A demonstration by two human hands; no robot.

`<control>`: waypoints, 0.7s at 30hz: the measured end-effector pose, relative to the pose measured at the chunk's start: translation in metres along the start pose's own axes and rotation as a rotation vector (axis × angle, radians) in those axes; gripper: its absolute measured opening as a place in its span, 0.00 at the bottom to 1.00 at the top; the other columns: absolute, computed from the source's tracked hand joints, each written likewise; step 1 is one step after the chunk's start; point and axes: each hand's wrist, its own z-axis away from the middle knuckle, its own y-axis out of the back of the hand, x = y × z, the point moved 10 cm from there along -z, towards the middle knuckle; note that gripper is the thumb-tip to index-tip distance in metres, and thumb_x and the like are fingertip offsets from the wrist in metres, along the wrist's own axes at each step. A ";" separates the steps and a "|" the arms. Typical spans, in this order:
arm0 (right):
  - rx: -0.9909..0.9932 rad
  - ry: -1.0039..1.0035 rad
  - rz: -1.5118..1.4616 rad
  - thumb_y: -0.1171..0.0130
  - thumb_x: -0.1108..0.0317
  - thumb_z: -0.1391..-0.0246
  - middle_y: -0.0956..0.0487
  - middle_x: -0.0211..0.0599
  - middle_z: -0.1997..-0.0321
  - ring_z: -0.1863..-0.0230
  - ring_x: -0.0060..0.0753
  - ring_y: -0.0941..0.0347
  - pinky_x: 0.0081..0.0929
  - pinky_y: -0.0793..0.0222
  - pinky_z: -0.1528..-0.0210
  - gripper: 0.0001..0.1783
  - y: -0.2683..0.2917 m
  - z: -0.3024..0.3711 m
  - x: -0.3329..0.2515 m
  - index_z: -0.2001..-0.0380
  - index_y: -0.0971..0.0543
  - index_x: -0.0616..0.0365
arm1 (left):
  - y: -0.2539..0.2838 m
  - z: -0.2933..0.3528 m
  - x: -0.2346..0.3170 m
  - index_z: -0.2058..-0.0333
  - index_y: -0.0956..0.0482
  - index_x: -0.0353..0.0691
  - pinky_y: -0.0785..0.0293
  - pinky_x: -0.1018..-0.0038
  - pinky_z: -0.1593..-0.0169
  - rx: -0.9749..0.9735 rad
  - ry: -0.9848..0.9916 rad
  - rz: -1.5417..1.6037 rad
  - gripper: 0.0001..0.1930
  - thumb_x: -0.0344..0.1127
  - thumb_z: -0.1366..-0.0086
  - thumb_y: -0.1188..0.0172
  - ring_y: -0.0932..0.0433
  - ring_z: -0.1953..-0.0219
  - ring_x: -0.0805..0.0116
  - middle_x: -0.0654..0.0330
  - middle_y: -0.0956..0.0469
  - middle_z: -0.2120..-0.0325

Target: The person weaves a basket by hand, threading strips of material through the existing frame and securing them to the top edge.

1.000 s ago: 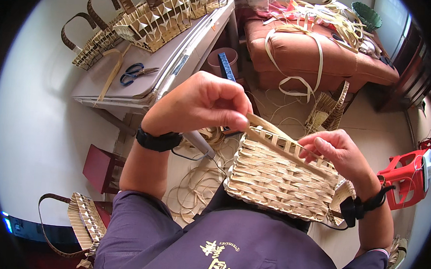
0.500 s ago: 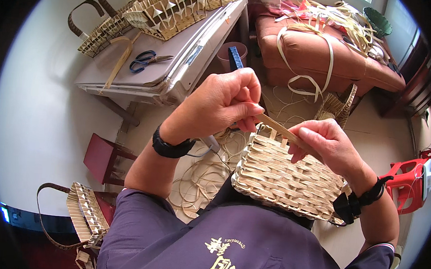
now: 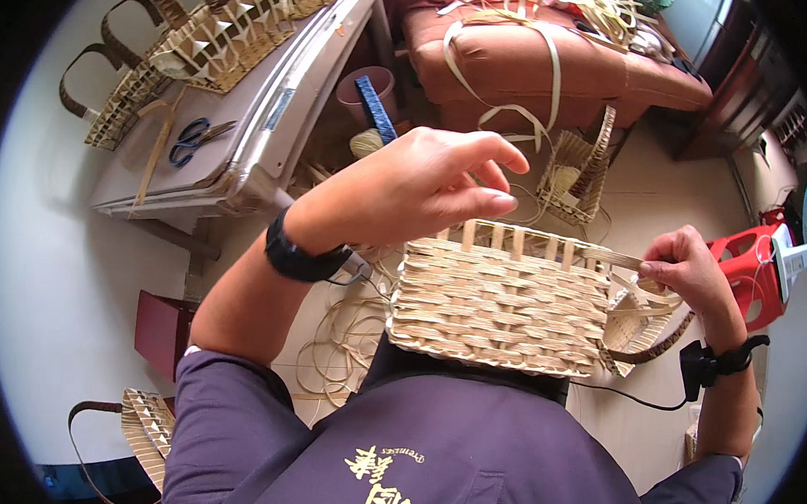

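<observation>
The near edge of the half-woven basket (image 3: pixel 501 303) is hidden behind the person's chest. On the left, blue scissors (image 3: pixel 190 139) lie on the desk (image 3: pixel 244 152) beside finished bags (image 3: pixel 224 24). The left hand (image 3: pixel 416 189) hovers over the basket's rim, fingers loosely spread, holding nothing; half a second ago it pinched the strip. The right hand (image 3: pixel 685 271) pinches the flat strip (image 3: pixel 604 256) at the basket's right corner.

Your left hand (image 3: pixel 421 184) covers the far left corner of the woven basket (image 3: pixel 501 298), and your chest hides its near edge. At the upper left of the frame, the finished baskets (image 3: pixel 224 24) run past the picture's rim.
</observation>
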 end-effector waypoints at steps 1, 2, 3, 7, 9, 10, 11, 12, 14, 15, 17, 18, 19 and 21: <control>0.035 -0.064 -0.023 0.33 0.75 0.45 0.22 0.27 0.81 0.80 0.15 0.30 0.18 0.37 0.78 0.06 0.012 0.008 0.030 0.72 0.16 0.68 | -0.014 -0.017 0.001 0.42 0.24 0.37 0.21 0.77 0.59 -0.071 -0.071 -0.020 0.18 0.37 0.26 0.38 0.17 0.62 0.76 0.55 0.14 0.60; 0.062 -0.106 -0.047 0.33 0.75 0.45 0.22 0.27 0.81 0.80 0.15 0.30 0.18 0.37 0.78 0.06 0.020 0.014 0.053 0.72 0.16 0.69 | -0.028 -0.033 -0.002 0.42 0.24 0.37 0.19 0.73 0.55 -0.125 -0.061 -0.030 0.18 0.38 0.26 0.39 0.15 0.58 0.70 0.54 0.14 0.58; 0.082 -0.125 -0.058 0.33 0.76 0.45 0.22 0.28 0.81 0.80 0.15 0.29 0.18 0.37 0.79 0.06 0.021 0.015 0.068 0.73 0.16 0.69 | -0.043 -0.049 -0.004 0.41 0.24 0.36 0.19 0.71 0.53 -0.169 -0.062 -0.060 0.19 0.39 0.26 0.39 0.15 0.56 0.66 0.52 0.14 0.57; 0.162 -0.127 0.023 0.34 0.74 0.44 0.22 0.28 0.82 0.79 0.18 0.29 0.19 0.34 0.76 0.08 0.017 0.014 0.090 0.72 0.16 0.71 | -0.130 -0.108 -0.026 0.39 0.25 0.34 0.20 0.65 0.47 -0.397 -0.067 -0.134 0.22 0.40 0.25 0.42 0.16 0.50 0.57 0.48 0.15 0.52; 0.178 -0.147 0.083 0.34 0.74 0.44 0.22 0.28 0.82 0.79 0.18 0.29 0.19 0.34 0.76 0.08 0.014 0.013 0.092 0.73 0.16 0.71 | -0.164 -0.125 -0.035 0.37 0.27 0.34 0.20 0.64 0.45 -0.514 -0.045 -0.225 0.23 0.36 0.27 0.43 0.16 0.48 0.55 0.47 0.16 0.49; 0.177 -0.119 0.056 0.34 0.74 0.45 0.23 0.29 0.82 0.79 0.18 0.29 0.19 0.34 0.76 0.08 0.012 0.010 0.090 0.73 0.16 0.70 | -0.173 -0.128 -0.044 0.35 0.29 0.35 0.20 0.64 0.46 -0.566 0.011 -0.217 0.25 0.34 0.28 0.44 0.17 0.48 0.54 0.47 0.17 0.48; 0.183 -0.109 0.038 0.34 0.74 0.45 0.23 0.29 0.82 0.79 0.17 0.29 0.19 0.35 0.76 0.08 0.012 0.011 0.091 0.73 0.16 0.70 | -0.183 -0.131 -0.049 0.33 0.31 0.35 0.20 0.64 0.46 -0.621 0.061 -0.210 0.27 0.33 0.29 0.45 0.17 0.48 0.54 0.47 0.18 0.47; 0.187 -0.099 0.020 0.34 0.74 0.45 0.23 0.29 0.82 0.80 0.17 0.29 0.19 0.35 0.76 0.08 0.012 0.011 0.091 0.73 0.16 0.70 | -0.192 -0.132 -0.053 0.31 0.33 0.36 0.20 0.64 0.46 -0.673 0.113 -0.205 0.29 0.31 0.31 0.46 0.17 0.48 0.53 0.47 0.19 0.45; 0.129 -0.070 -0.103 0.34 0.74 0.45 0.23 0.29 0.82 0.80 0.17 0.29 0.19 0.35 0.77 0.07 0.007 0.011 0.092 0.73 0.16 0.69 | -0.201 -0.131 -0.066 0.29 0.37 0.36 0.19 0.64 0.47 -0.736 0.183 -0.111 0.31 0.30 0.31 0.46 0.17 0.47 0.56 0.47 0.19 0.44; 0.110 -0.061 -0.149 0.34 0.74 0.46 0.23 0.28 0.82 0.80 0.17 0.29 0.19 0.36 0.77 0.07 0.006 0.011 0.094 0.73 0.16 0.69 | -0.203 -0.129 -0.067 0.29 0.39 0.36 0.19 0.65 0.47 -0.768 0.212 -0.091 0.32 0.30 0.31 0.46 0.18 0.47 0.57 0.48 0.20 0.43; 0.063 -0.062 -0.235 0.34 0.74 0.46 0.23 0.28 0.82 0.80 0.16 0.29 0.18 0.36 0.77 0.07 -0.001 0.009 0.093 0.73 0.16 0.68 | -0.203 -0.124 -0.067 0.27 0.41 0.36 0.19 0.65 0.49 -0.778 0.239 -0.025 0.34 0.30 0.31 0.46 0.18 0.47 0.59 0.48 0.20 0.43; 0.044 -0.060 -0.265 0.34 0.74 0.46 0.22 0.28 0.82 0.80 0.16 0.29 0.18 0.36 0.78 0.07 -0.006 0.007 0.091 0.73 0.16 0.68 | -0.203 -0.124 -0.070 0.28 0.40 0.36 0.19 0.65 0.49 -0.770 0.235 -0.011 0.34 0.31 0.31 0.46 0.18 0.47 0.59 0.48 0.20 0.43; 0.043 -0.049 -0.258 0.34 0.74 0.46 0.22 0.28 0.81 0.80 0.17 0.29 0.18 0.36 0.78 0.07 -0.011 0.004 0.084 0.73 0.16 0.68 | -0.202 -0.123 -0.072 0.28 0.40 0.37 0.19 0.66 0.49 -0.761 0.232 0.004 0.33 0.31 0.31 0.45 0.18 0.48 0.59 0.48 0.20 0.43; 0.047 -0.036 -0.223 0.34 0.73 0.47 0.22 0.29 0.81 0.80 0.17 0.29 0.19 0.35 0.77 0.07 -0.017 -0.003 0.075 0.73 0.16 0.69 | -0.195 -0.126 -0.072 0.29 0.38 0.38 0.20 0.66 0.49 -0.734 0.193 -0.103 0.33 0.33 0.31 0.44 0.18 0.49 0.59 0.48 0.19 0.45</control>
